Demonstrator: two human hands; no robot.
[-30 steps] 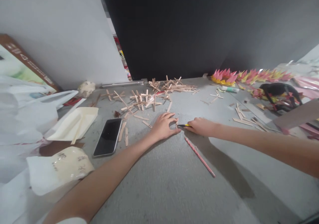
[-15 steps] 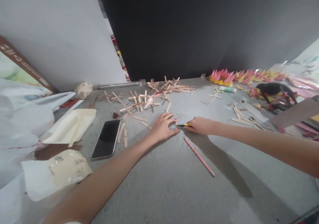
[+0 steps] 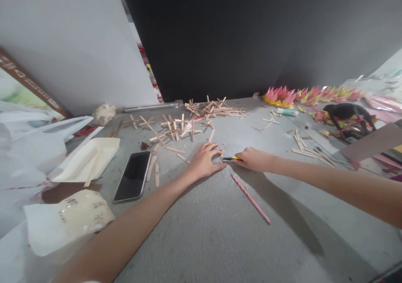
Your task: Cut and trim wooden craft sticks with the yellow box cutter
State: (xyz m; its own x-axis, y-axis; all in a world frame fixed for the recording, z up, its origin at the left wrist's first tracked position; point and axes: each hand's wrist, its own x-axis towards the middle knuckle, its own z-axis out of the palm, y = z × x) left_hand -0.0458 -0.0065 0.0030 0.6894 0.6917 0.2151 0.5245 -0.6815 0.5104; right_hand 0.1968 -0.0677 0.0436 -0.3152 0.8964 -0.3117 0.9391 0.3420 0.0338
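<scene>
My left hand (image 3: 205, 160) rests on the grey tabletop, thumb and forefinger curved around the two ends of a short wooden craft stick (image 3: 221, 159). From the right, my right hand (image 3: 253, 159) grips a yellow and black utility knife (image 3: 234, 158). The knife's tip meets the stick or lies right beside it; the exact contact is too small to tell. Just below the hands lies a pink pencil-like rod (image 3: 251, 200), slanting toward the lower right. Loose craft sticks (image 3: 157, 175) lie left of my left hand.
A phone (image 3: 132, 176) lies at left, near a pale tray (image 3: 86, 161) and plastic bags (image 3: 28, 149). Piled craft sticks (image 3: 216, 108) spread along the back before a black panel (image 3: 251, 35). Pink and yellow folded-paper pieces (image 3: 279, 96) and a glue stick (image 3: 287, 112) sit back right.
Both hands keep nearly the same place and hold. The view has shifted very slightly, and the right forearm sits a little lower.
</scene>
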